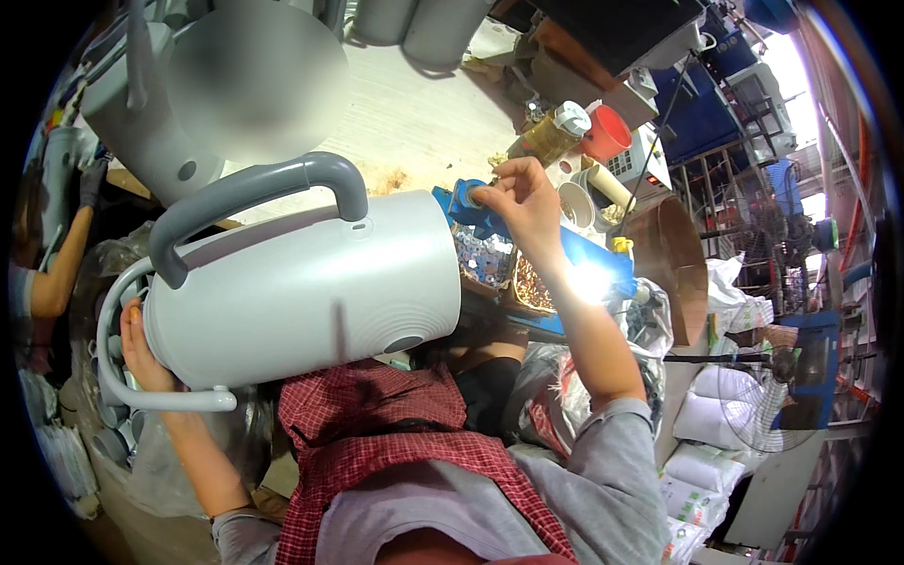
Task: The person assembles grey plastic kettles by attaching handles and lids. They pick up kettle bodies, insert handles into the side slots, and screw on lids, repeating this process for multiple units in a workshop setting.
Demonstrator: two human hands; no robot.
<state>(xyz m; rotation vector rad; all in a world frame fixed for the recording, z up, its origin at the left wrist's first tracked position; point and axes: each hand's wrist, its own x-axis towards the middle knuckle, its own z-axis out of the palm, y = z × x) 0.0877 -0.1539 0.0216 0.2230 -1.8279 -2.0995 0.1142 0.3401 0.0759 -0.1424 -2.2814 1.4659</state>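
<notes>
A large light-grey cylindrical housing [311, 292] lies on its side before me, with a dark-grey handle [254, 193] along its upper side. A pale curved bar [111, 330] bends round its left end. My left hand [143, 350] holds the housing at that end, fingers against the rim. Beyond its right end, my right hand [523, 205] pinches thumb and fingers together beside a blue fixture [464, 205]. Anything between those fingertips is too small to make out. Below the hand are small metal parts [485, 256] and a box of copper-coloured pieces [533, 285].
Similar grey housings [179, 104] stand on the pale worktop [405, 122]. A lidded bottle [551, 132] and a red cup [607, 132] stand at the back right. A bright lamp [591, 281] shines by my right forearm. Another person's arm [66, 268] shows far left; white sacks [720, 405] lie right.
</notes>
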